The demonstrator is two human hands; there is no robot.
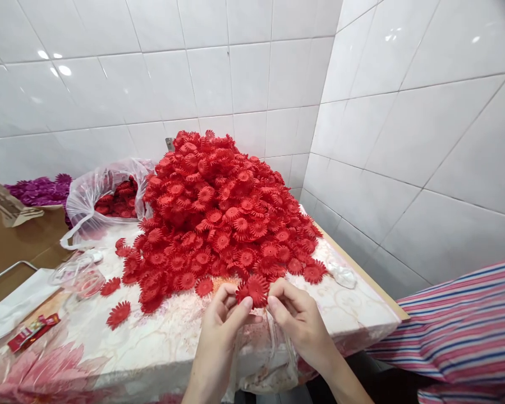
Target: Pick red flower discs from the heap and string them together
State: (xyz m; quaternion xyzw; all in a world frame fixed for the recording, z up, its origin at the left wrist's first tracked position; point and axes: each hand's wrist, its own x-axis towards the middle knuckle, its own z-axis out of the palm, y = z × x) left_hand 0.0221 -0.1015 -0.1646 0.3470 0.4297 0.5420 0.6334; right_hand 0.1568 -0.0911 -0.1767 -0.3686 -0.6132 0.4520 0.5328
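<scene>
Near the table's front edge, my left hand [225, 322] and my right hand [297, 314] face each other with a red fabric flower [256, 290] between them. The left thumb and fingers pinch its left side. On the right side, my right thumb and forefinger are closed on its edge. Behind both hands rises a large pile of red flowers [223, 207] with fringed petals. Two loose red flowers, one of them [118, 315] nearer the front, lie left of the pile.
A clear plastic bag [84, 196] holds darker red flowers, with purple flowers [42, 191] behind a cardboard box [46, 235]. A red wrapper [33, 332] lies front left. Striped cloth [467, 325] hangs at right. Tiled walls [252, 73] border the table.
</scene>
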